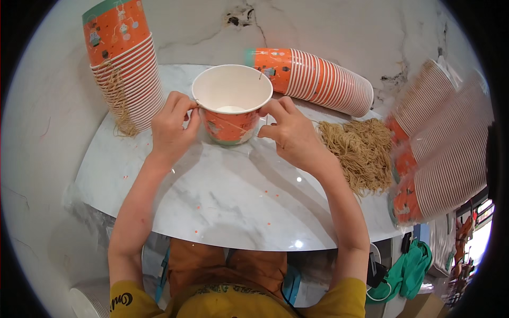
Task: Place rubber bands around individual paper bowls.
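A white-lined paper bucket (232, 90) with an orange printed outside and green base stands upright on the table between my hands. My left hand (174, 127) is closed in a pinch at the left side of its rim, on a thin tan string (197, 102) fastened there. The string seems to run across the bucket's front. At the right side, my right hand (289, 130) has its fingers curled against the bucket just below the rim, with a bit of string between finger and thumb. A short string end pokes through the wall inside the right rim.
A tall bucket stack (130, 79) with strings draped over it stands at left. Another stack (318, 79) lies along the back wall. Right of my hand is a heap of tan strings (360, 153); beyond it, plastic-wrapped bucket stacks (450, 175). Orange specks dot the marble-patterned table (233, 212).
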Motion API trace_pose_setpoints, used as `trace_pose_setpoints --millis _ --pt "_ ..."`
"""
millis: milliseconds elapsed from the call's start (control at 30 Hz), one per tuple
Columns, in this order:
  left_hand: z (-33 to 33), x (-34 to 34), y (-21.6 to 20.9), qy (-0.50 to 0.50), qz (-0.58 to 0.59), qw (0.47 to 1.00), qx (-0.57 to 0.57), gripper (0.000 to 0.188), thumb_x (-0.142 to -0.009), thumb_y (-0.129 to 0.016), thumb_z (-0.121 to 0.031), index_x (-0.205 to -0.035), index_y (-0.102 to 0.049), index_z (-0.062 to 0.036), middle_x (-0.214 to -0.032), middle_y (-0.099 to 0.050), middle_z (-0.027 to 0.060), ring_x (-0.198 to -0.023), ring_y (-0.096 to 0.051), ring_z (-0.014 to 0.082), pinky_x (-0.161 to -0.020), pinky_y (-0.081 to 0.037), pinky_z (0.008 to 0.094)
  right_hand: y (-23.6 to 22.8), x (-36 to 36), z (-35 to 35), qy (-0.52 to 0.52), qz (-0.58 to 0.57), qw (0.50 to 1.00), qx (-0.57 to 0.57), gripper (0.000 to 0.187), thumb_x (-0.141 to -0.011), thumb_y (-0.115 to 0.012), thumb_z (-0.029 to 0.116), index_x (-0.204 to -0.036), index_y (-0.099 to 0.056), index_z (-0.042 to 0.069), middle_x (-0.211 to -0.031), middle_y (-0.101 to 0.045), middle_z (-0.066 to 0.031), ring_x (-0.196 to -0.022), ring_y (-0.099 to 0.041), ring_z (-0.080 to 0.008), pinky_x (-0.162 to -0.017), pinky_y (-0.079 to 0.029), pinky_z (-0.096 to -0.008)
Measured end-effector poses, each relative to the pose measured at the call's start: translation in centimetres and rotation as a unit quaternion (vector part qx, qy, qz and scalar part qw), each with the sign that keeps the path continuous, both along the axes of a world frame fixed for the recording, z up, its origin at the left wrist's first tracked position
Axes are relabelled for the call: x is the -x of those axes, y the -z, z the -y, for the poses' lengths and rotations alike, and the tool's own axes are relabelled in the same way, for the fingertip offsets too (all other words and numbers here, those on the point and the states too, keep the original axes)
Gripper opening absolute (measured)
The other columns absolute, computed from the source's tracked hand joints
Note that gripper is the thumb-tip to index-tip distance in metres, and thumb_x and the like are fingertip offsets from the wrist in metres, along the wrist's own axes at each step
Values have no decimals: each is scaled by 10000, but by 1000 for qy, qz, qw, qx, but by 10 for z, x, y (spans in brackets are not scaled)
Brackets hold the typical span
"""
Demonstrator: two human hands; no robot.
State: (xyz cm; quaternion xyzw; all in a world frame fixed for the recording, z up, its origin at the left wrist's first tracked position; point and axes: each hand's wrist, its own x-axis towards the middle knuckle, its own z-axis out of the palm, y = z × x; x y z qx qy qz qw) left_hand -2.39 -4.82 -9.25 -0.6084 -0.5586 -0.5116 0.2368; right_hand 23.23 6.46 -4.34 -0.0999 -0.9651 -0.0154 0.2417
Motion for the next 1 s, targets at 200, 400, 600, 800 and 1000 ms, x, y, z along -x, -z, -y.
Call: trace_pose_setpoints --millis 200,400,600,800,1000 --pt "2 -2 -5 79 -6 997 7 92 -835 -673 19 -898 -635 -37 -918 -619 57 -646 -609 169 -546 -488 281 11 -4 -13 75 20 992 -101 282 -678 -686 -79 -916 -774 42 -1285 -578 -94 -1161 -538 -294 -929 -538 -393" --pt "7 8 -17 41 68 997 -9 324 -798 -619 63 -1091 -684 -60 -1094 -648 55 -814 -627 196 -636 -522 309 18 1 -20 121 -25 991 -59 507 -702 -645 -120 -1175 -705 51 -1323 -547 -121 -1175 -544 -312 -900 -554 -418" --pt "3 11 -13 26 -81 996 23 467 -773 -629 92 -1194 -687 -100 -1208 -652 51 -1141 -556 253 -869 -512 373 23 4 -19 119 -25 992 -23 566 -735 -626 -112 -1272 -639 65 -1298 -535 -130 -1131 -556 -315 -866 -563 -429" --pt "2 19 -10 12 -104 994 13 227 -800 -688 4 -1016 -714 -61 -989 -676 42 -1051 -575 275 -846 -507 399 28 5 -22 111 -47 993 -5 469 -813 -640 -66 -1263 -634 66 -1273 -536 -137 -1080 -576 -306 -840 -560 -429" --pt "3 18 -12 26 91 995 3 72 -933 -676 0 -1000 -683 -24 -888 -649 38 -808 -612 138 -736 -488 258 28 3 -23 116 -51 992 18 380 -865 -651 -18 -1236 -650 64 -1205 -549 -116 -1048 -598 -294 -818 -559 -433"
